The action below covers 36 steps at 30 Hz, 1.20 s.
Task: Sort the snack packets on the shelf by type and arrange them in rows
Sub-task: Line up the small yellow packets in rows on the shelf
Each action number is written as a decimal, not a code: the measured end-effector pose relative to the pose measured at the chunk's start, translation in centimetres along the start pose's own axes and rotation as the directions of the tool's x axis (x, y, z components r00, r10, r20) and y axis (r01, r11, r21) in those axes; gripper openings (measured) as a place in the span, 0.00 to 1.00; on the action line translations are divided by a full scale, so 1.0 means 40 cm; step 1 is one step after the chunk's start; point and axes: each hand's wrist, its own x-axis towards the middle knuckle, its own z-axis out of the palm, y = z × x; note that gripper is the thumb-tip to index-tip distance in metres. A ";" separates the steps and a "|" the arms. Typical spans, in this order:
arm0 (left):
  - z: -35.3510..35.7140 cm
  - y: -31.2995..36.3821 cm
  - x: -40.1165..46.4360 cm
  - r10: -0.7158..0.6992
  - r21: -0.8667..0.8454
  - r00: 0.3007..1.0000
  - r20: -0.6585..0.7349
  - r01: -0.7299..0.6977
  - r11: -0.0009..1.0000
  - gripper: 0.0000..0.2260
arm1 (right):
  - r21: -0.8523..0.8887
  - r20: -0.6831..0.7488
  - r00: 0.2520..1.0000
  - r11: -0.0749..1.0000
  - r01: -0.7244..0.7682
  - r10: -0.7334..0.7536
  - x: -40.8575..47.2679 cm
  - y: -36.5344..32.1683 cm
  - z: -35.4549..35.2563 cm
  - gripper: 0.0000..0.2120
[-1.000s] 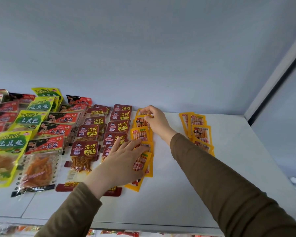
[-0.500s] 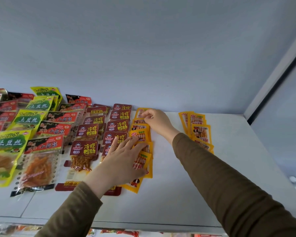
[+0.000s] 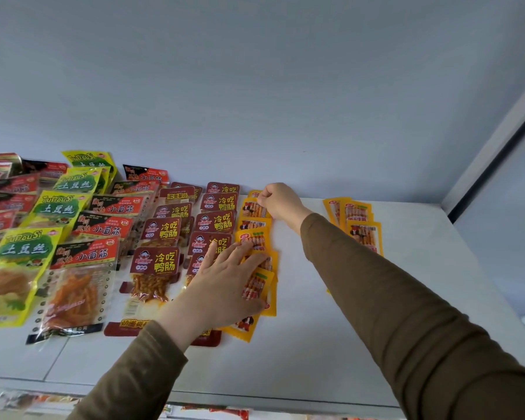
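On the shelf, the left hand lies spread flat on the yellow packets, while the right hand pinches the row's far packet beside maroon packets.

A flat white shelf board carries rows of flat plastic snack packets: yellow-green packets far left, clear packets with red-and-black headers beside them, dark-red packets next, then an overlapping column of small orange-yellow packets, and a second orange-yellow group well apart to the right.
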 end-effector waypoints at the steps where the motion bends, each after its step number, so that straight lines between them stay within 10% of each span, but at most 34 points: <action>1: -0.002 0.000 0.000 -0.001 0.001 1.000 0.004 0.001 1.000 0.39 | -0.003 -0.035 0.999 1.000 0.015 -0.015 0.002 0.000 -0.001 0.08; 11: -0.005 0.006 0.015 0.000 0.041 0.998 -0.070 0.003 0.999 0.38 | -0.079 -0.207 0.975 0.995 0.065 -0.080 -0.034 0.016 -0.009 0.07; 16: 0.012 -0.006 -0.009 0.012 0.059 0.993 -0.116 -0.005 0.998 0.37 | -0.256 -0.018 0.998 0.965 0.056 -0.062 -0.067 0.029 -0.001 0.08; 26: 0.073 -0.001 -0.024 -0.064 0.022 0.979 -0.193 0.070 0.997 0.40 | 0.068 -0.110 0.993 0.996 0.058 -0.051 -0.075 0.042 0.004 0.02; 36: 0.031 -0.035 -0.051 -0.113 0.056 0.978 -0.177 0.124 0.991 0.48 | -0.089 0.089 0.993 0.994 -0.065 0.073 -0.237 0.070 -0.032 0.08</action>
